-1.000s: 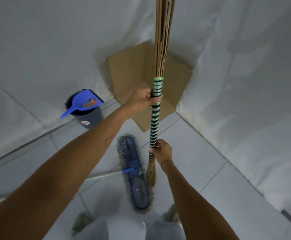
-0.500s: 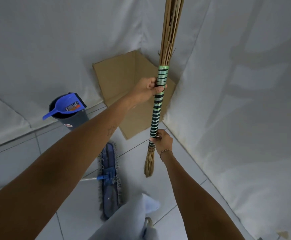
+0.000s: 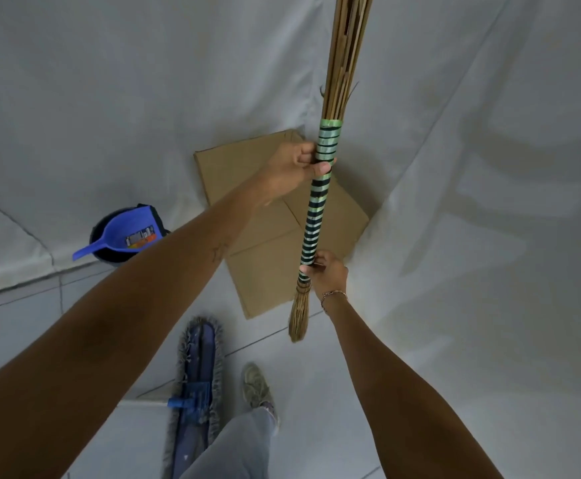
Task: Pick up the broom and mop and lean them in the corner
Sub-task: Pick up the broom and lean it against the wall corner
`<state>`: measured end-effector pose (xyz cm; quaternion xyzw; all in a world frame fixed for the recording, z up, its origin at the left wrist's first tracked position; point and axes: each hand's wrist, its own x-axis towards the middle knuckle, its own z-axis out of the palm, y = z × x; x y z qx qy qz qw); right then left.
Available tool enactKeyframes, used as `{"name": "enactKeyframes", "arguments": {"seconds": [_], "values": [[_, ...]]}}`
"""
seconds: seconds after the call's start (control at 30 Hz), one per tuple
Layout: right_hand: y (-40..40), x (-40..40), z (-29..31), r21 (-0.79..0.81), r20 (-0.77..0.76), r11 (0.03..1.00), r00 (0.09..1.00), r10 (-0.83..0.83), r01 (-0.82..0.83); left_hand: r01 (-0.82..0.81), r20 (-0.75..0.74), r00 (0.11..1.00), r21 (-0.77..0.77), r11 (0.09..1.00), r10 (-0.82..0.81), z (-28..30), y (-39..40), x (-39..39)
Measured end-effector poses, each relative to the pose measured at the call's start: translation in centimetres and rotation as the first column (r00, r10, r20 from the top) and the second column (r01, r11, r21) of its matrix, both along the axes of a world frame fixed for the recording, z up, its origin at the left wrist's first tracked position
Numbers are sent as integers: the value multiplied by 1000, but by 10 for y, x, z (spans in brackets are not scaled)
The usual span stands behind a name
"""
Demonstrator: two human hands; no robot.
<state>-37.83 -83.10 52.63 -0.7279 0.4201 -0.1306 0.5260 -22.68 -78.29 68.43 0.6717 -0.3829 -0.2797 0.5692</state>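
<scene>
I hold a stick broom (image 3: 316,212) nearly upright, its green-and-black banded handle pointing down and its long straw bristles running up out of the frame. My left hand (image 3: 296,169) grips the handle near its top band. My right hand (image 3: 327,271) grips it low, just above the small straw tuft at the end, which hangs above the floor. The broom is in front of the corner where two white draped walls meet. A blue flat mop (image 3: 195,382) lies on the floor tiles below my left arm, its handle hidden.
Flattened cardboard (image 3: 261,267) lies in the corner on the floor and up the wall. A dark bucket (image 3: 109,257) with a blue dustpan (image 3: 126,233) on it stands by the left wall. My leg and shoe (image 3: 256,385) are beside the mop head.
I have stepped closer to the corner with the broom; the mop has slid lower in view and my shoe now shows. Both hands keep their grip on the handle.
</scene>
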Motion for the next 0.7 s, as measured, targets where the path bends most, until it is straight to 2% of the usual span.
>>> {"name": "enactKeyframes", "arguments": {"seconds": [0.1, 0.2, 0.4, 0.7], "values": [[-35, 43, 1, -8, -61, 1000, 998, 6, -6, -16, -39, 999, 4, 1000, 16, -1, -24, 45], [-67, 88, 10, 6, -44, 1000, 999, 22, -21, -59, -65, 996, -8, 998, 58, 7, -45, 86], [-122, 171, 23, -14, -10, 997, 997, 72, -72, -161, 0, 987, 1, 987, 161, 20, -99, 161], [-218, 311, -36, 83, -12, 989, 993, 120, -119, -347, 20, 938, 100, 933, 347, -38, -201, 292]]}}
